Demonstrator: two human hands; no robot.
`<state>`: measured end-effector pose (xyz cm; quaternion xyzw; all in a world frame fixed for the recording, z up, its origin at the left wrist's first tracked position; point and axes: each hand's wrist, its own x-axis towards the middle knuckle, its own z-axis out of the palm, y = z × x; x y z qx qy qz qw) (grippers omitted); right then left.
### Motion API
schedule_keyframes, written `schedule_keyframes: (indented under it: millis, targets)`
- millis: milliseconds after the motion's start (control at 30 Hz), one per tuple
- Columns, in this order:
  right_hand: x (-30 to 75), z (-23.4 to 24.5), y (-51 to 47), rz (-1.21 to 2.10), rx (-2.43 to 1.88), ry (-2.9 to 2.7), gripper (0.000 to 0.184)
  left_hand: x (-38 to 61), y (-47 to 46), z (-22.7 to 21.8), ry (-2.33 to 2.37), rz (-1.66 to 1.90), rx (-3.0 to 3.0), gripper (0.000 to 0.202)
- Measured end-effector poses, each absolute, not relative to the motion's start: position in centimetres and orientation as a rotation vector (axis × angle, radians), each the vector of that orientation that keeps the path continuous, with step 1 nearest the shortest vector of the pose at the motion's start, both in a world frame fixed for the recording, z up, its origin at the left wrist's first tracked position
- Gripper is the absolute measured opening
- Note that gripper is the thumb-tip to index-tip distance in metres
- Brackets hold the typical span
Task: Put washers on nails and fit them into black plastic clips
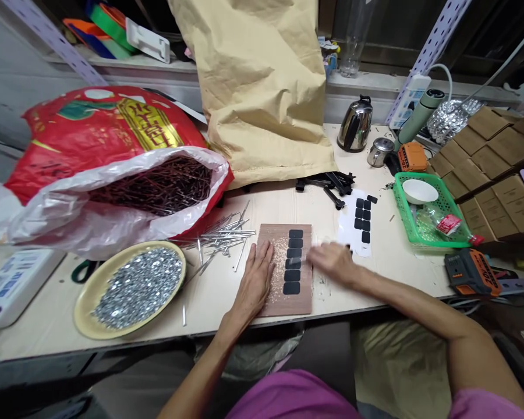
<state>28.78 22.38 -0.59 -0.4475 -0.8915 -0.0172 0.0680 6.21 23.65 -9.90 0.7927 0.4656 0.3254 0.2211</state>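
Observation:
My left hand lies flat on the left side of a brown wooden board, fingers stretched out. A column of black rounded pads runs down the board's right half, and pale speckles cover the surface beside them. At the board's right edge is my right hand, blurred by motion with its fingers curled closed. A thin, pale blurred shape reaches from it across the pads; its kind cannot be made out. To the right, more black pads sit on a white backing sheet.
Left are a bowl of small metal pieces, loose metal rods and a red sack of dark rods. Behind hangs a tan bag near black plastic parts. Right stand a kettle, green basket and cartons.

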Motion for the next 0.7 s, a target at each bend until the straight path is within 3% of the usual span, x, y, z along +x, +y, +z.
schedule_keyframes:
  millis: [100,200,367,533,700]
  targets:
    - [28.9,-0.5,23.4,-0.069,-1.540,-2.631,0.036,6.2,23.5,-9.8,1.296,0.900,2.194,0.047]
    - [28.9,-0.7,23.1,0.070,-1.132,-2.868,0.033,6.2,23.5,-9.7,1.290,0.905,2.203,0.047]
    - [30.1,0.8,25.2,-0.129,-1.507,-2.651,0.034,6.1,23.6,-9.5,1.295,0.893,2.200,0.046]
    - [30.0,1.3,27.9,-0.178,-1.541,-2.631,0.034,6.3,23.4,-9.5,1.310,0.888,2.198,0.046]
    - [28.5,0.1,24.3,0.134,-1.231,-2.788,0.039,6.6,23.7,-9.7,1.323,0.905,2.193,0.047]
